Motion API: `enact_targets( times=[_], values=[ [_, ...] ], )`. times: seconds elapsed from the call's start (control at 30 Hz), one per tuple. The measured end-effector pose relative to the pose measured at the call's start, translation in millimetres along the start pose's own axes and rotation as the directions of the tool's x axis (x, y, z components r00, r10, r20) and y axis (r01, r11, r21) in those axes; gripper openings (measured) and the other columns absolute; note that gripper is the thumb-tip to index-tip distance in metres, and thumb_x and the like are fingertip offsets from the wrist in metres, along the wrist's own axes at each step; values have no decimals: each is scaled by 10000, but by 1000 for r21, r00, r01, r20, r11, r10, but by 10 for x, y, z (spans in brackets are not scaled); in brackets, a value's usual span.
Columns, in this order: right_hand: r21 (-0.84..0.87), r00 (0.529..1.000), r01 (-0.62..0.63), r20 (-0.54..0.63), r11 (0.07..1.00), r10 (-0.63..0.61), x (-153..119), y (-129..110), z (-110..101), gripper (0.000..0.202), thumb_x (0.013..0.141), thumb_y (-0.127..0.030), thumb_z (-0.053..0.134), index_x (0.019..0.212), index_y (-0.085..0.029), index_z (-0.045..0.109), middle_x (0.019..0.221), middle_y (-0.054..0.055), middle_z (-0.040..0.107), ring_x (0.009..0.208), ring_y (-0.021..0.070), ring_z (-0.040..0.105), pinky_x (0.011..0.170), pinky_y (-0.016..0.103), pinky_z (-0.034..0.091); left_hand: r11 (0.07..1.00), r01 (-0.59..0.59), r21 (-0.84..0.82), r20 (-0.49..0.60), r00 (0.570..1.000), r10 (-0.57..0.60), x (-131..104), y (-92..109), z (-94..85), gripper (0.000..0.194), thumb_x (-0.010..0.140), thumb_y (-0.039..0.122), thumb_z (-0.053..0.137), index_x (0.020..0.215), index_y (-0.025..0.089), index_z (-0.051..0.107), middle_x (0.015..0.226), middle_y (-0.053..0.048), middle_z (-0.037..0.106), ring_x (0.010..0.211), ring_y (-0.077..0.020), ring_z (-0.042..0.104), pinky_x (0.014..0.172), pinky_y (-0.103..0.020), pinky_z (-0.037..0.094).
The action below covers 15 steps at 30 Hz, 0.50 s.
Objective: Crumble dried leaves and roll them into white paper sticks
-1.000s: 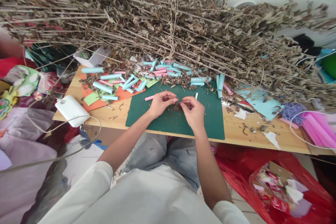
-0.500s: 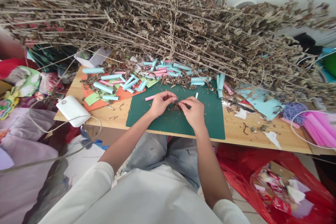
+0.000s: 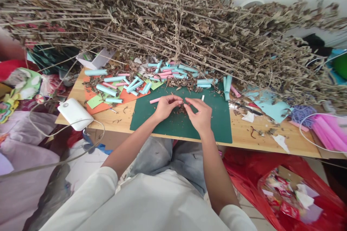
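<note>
My left hand (image 3: 166, 107) is closed in a pinch, with thumb and fingertips on a bit of dried leaf (image 3: 182, 103). Facing it is my right hand (image 3: 199, 112), its thumb and forefinger slightly apart beside the same bit. Under both hands lies a green cutting mat (image 3: 159, 126) with a small heap of dark leaf crumbs (image 3: 183, 112). A pink paper tube (image 3: 155, 100) rests on the mat left of my left hand, and a small white piece (image 3: 203, 98) stands out behind my right hand.
Dried stalks (image 3: 168, 25) are piled along the back. Blue and pink paper tubes (image 3: 134, 85) lie before them. A white power bank (image 3: 75, 114) with a cable sits at left, a dark pen-like tool (image 3: 251, 109) at right. A red bag (image 3: 244, 169) of scraps hangs below the table's edge.
My right thumb and forefinger have parted a little and the fingertips have risen slightly off the leaf crumbs. My left hand stays nearly still.
</note>
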State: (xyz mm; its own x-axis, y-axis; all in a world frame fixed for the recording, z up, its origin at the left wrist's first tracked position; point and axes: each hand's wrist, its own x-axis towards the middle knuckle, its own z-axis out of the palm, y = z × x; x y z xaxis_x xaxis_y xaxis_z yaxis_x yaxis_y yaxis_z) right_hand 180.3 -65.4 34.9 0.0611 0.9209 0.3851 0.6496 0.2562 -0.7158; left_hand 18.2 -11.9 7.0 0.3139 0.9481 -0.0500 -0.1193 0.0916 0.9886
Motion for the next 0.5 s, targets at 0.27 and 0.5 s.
enact_targets(
  times=[0.27,0.5],
  values=[
    [-117,997,72,2,991,-72,-18,34,92,226,934,-319,526,891,-235,733,892,62,730,840,205,652,826,371,515,1000,-24,1,28,999,24,-17,-17,-5,326,725,382,773,933,133,739,865,-65,742,754,-150,663,736,-282,538],
    [-239,996,87,23,967,-84,-50,2,86,193,899,-258,513,845,-223,695,853,71,697,846,218,620,807,367,476,946,-155,283,79,987,138,-100,36,10,246,838,373,659,915,149,728,825,-53,731,702,-145,650,683,-262,519]
  ],
)
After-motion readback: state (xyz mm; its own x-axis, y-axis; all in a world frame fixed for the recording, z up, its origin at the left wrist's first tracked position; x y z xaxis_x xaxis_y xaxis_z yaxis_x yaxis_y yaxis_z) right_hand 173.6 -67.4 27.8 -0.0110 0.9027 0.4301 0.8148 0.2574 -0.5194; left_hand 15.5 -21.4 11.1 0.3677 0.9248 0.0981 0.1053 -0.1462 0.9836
